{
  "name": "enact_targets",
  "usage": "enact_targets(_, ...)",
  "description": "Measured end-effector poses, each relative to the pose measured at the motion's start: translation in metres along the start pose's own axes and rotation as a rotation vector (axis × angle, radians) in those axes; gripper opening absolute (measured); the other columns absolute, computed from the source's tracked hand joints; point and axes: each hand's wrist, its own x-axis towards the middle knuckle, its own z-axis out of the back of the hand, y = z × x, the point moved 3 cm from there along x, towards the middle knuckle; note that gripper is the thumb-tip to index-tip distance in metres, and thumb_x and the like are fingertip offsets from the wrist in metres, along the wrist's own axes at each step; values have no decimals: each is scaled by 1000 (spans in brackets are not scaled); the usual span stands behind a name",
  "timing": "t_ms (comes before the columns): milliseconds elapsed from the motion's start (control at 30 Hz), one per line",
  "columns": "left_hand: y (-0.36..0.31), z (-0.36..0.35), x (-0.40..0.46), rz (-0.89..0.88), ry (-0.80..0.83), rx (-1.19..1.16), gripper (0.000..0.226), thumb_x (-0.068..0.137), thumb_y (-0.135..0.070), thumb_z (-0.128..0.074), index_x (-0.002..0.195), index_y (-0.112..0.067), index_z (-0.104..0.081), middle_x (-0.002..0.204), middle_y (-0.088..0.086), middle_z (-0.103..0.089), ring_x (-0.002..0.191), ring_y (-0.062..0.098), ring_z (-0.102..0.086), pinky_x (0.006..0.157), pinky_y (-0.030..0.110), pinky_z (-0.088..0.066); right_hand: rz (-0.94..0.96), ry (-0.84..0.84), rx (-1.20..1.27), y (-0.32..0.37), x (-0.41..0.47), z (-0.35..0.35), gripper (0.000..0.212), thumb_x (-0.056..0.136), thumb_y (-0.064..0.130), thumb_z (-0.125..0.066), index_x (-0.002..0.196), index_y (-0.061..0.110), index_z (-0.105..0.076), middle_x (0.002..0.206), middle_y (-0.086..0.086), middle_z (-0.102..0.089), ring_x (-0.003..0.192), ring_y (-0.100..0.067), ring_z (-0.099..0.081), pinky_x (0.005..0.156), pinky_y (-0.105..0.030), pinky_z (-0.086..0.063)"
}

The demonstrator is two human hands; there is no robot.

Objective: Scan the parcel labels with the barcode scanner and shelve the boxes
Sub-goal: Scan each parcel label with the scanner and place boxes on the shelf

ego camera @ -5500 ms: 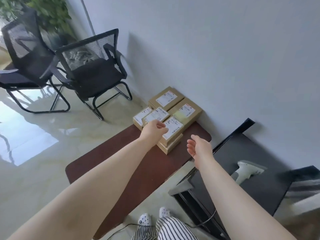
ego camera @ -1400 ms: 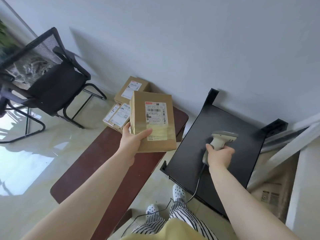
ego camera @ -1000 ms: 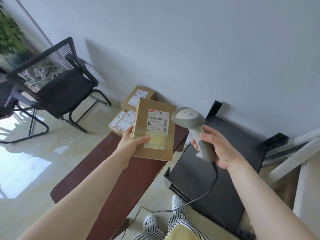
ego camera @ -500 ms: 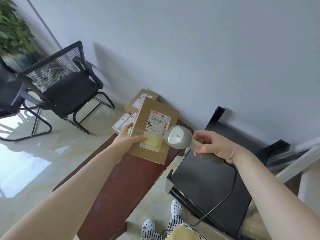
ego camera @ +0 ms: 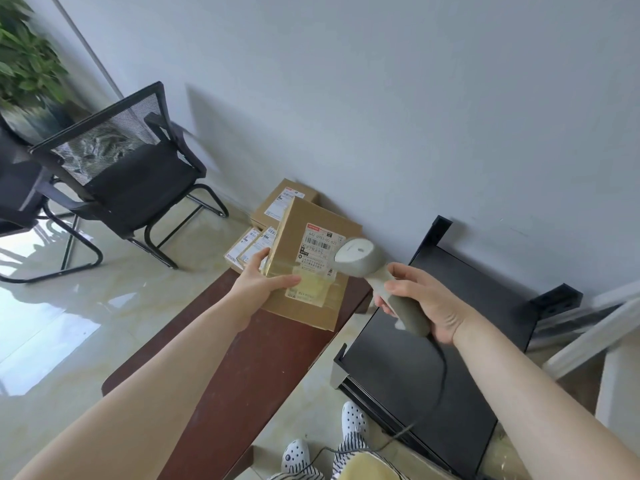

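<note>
Nearest the camera, the right hand (ego camera: 427, 301) wraps its grip round the handle of the scanner (ego camera: 377, 277), fingers curled tight about it, wrist cocked so the head tips left onto the box (ego camera: 308, 263). The scanner's head sits just in front of the label (ego camera: 317, 251), covering its right edge, and its cable (ego camera: 438, 386) trails down past the black shelf (ego camera: 433, 348) on the box's right. The left hand (ego camera: 259, 284) holds the box by its lower left corner, thumb flat across the face and fingers curled behind, so that the box is tilted up toward the camera above the far end of the brown desk (ego camera: 249, 358). The risk here is a missed read: the head looks very close to the label and partly over it, so the beam may catch only part of the barcode, and the glossy tape below the label could throw glare. The one-corner hold is also thin; a nudge from the scanner could twist the box loose. Behind the box, more boxes (ego camera: 273, 216) lie stacked at the desk's far end, not yet shelved.
</note>
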Motion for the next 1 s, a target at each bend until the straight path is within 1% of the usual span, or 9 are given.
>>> enact_targets(100, 1, -8, 0, -4, -8, -31, 95, 76, -25, -89, 152, -39, -34, 116, -1, -74, 87, 19, -77, 83, 34, -59, -4, -63, 316, -5, 5, -22, 48, 65, 38, -72, 100, 8, -57, 82, -7, -61, 64, -17, -51, 61, -26, -44)
enact_targets(167, 2, -14, 0, -9, -16, -54, 95, 76, -25, -89, 152, -38, -34, 118, 0, -74, 89, 20, -77, 81, 33, -59, -43, -106, 491, -5, 5, -38, 43, 66, 37, -73, 97, 8, -63, 80, -4, -60, 64, -15, -50, 61, -25, -43)
enact_targets(233, 3, -19, 1, -17, -34, -63, 95, 75, -25, -90, 151, -38, -35, 120, 0, -72, 93, 20, -75, 83, 34, -59, -54, -121, 626, -4, 4, -50, 38, 72, 34, -69, 99, 9, -63, 80, -2, -61, 64, -13, -50, 60, -24, -43)
enact_targets(300, 4, -23, 2, -24, -50, -71, 95, 73, -26, -91, 151, -38, -36, 121, 0, -71, 97, 21, -74, 90, 39, -59, -50, -125, 694, -3, 3, -59, 36, 78, 34, -69, 102, 9, -61, 80, -1, -61, 65, -12, -50, 60, -23, -42)
enact_targets(400, 5, -27, 2, -29, -60, -81, 96, 73, -27, -91, 151, -37, -36, 123, -1, -70, 101, 22, -73, 94, 42, -58, -64, -143, 749, -4, 3, -66, 34, 81, 36, -61, 102, 9, -59, 79, -2, -59, 64, -12, -48, 59, -23, -40)
enact_targets(500, 4, -30, 1, -36, -62, -88, 93, 75, -24, -90, 150, -36, -37, 123, -2, -69, 101, 20, -72, 92, 40, -58, -76, -166, 763, -5, 4, -69, 37, 78, 37, -62, 102, 9, -58, 79, -1, -59, 63, -12, -47, 56, -22, -41)
enact_targets(633, 5, -31, 1, -33, -68, -92, 94, 74, -24, -91, 151, -35, -37, 125, -1, -68, 103, 21, -72, 95, 44, -58, -123, -193, 719, -6, 6, -69, 42, 72, 38, -64, 102, 9, -59, 78, 0, -60, 60, -11, -48, 55, -22, -41)
enact_targets(900, 4, -30, 3, -21, -73, -77, 95, 74, -27, -90, 151, -36, -35, 124, 0, -69, 101, 21, -72, 85, 35, -58, -138, -199, 699, -6, 7, -70, 44, 73, 36, -66, 106, 8, -61, 79, -1, -62, 60, -11, -50, 55, -23, -43)
enact_targets(1000, 2, -29, 3, -20, -75, -72, 93, 75, -28, -90, 151, -37, -36, 124, 0, -70, 100, 20, -73, 78, 31, -56, -138, -214, 707, -8, 7, -68, 40, 80, 36, -65, 107, 7, -61, 81, -2, -63, 63, -12, -51, 59, -24, -43)
